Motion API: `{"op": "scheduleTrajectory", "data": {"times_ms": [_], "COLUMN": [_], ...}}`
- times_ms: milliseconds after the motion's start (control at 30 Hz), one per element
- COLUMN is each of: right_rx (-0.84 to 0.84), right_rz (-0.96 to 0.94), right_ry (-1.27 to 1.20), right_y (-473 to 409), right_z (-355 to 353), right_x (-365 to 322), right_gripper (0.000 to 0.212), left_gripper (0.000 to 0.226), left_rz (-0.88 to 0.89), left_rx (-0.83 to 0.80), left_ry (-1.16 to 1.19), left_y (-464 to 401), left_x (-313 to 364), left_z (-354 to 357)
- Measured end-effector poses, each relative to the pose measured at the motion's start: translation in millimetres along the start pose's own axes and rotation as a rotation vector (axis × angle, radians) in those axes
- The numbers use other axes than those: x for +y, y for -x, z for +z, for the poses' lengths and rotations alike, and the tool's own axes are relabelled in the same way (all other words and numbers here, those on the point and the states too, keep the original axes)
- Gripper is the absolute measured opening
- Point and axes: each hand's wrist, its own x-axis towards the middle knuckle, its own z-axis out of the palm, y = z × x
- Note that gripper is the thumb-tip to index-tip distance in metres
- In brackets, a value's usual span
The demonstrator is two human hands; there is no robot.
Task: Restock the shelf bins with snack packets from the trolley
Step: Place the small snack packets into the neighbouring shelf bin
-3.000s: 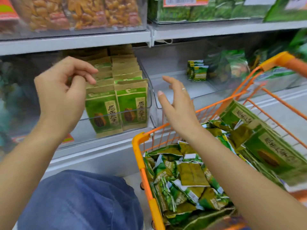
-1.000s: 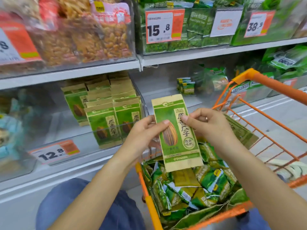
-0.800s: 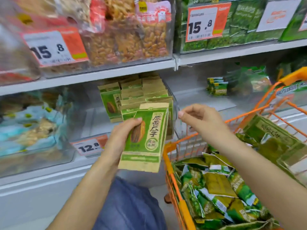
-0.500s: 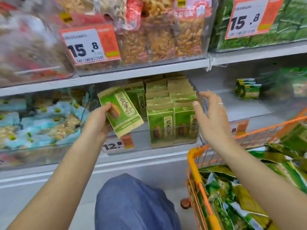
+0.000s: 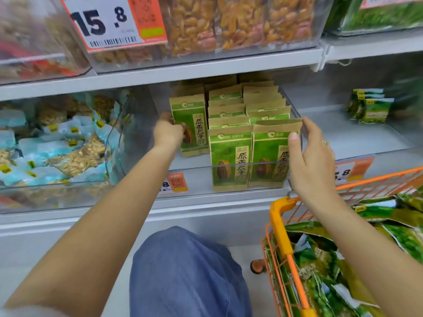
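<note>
My left hand (image 5: 168,133) is inside the clear shelf bin (image 5: 199,179), gripping a green-and-tan sunflower seed packet (image 5: 194,124) that stands upright at the left of the rows. Two rows of the same packets (image 5: 249,143) fill the bin's right side. My right hand (image 5: 311,156) rests with fingers spread on the front right packet (image 5: 272,154) and the bin's right wall, holding nothing. The orange trolley (image 5: 280,227) at lower right holds several green snack packets (image 5: 320,266).
A bin of pale blue nut packets (image 5: 57,147) sits to the left. On the right the shelf holds small green packets (image 5: 370,108). The upper shelf has bins of nuts (image 5: 229,21) with a 15.8 price tag (image 5: 109,21). My blue-clad knee (image 5: 183,271) is below.
My left hand carried the packet from the trolley into the bin and stood it upright at the left. My right hand let go and moved to the front right packet.
</note>
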Motion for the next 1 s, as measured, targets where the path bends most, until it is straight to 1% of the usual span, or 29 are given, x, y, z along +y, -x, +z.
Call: {"op": "scheduleTrajectory", "data": {"times_ms": [33,100,167,200,300,400,500,600,667,800,867,1000], "right_rx": [-0.003,-0.007,-0.007,-0.005,-0.005,-0.005,-0.005,-0.006,-0.007,-0.009,-0.010,-0.011], "right_rz": [-0.004,-0.009,-0.014,-0.016,-0.021,-0.022,-0.023,-0.025,-0.023,-0.023,-0.021,-0.021], "right_ry": [-0.009,-0.017,-0.017,-0.017,-0.017,-0.020,-0.023,-0.023,-0.021,-0.022,-0.018,-0.005], "right_y": [0.6,1.0,1.1,1.1,1.8,2.3,2.8,3.2,3.1,3.0,2.6,3.2], "right_z": [0.3,0.6,0.7,0.5,0.1,0.4,0.8,0.5,0.2,0.7,0.8,0.5], "right_x": [0.6,1.5,1.7,1.8,2.0,2.2,2.5,2.2,1.8,2.5,2.5,2.3], "right_gripper": [0.060,0.060,0.060,0.060,0.059,0.059,0.058,0.057,0.058,0.059,0.059,0.058], "left_gripper": [0.023,0.022,0.038,0.047,0.064,0.073,0.071,0.062,0.058,0.048,0.044,0.052], "left_rz": [0.000,0.023,0.048,0.061,0.044,0.028,0.049,0.067,0.081,0.049,0.028,0.024], "left_rx": [0.017,0.034,0.019,0.019,0.001,-0.050,-0.006,0.081,0.089,-0.003,-0.047,-0.118], "left_ry": [-0.034,-0.180,-0.331,-0.369,-0.415,-0.443,-0.424,-0.360,-0.351,-0.393,-0.363,-0.301], "left_y": [0.2,2.0,5.0,6.4,6.5,8.4,10.2,9.5,10.0,4.9,0.7,-2.6], "left_x": [-1.6,-2.4,-1.4,0.0,0.9,0.9,2.5,3.6,4.1,0.5,-3.2,-8.5], "left_z": [1.5,2.2,2.9,3.2,4.1,3.8,2.0,0.5,1.5,2.9,1.4,-0.8]}}
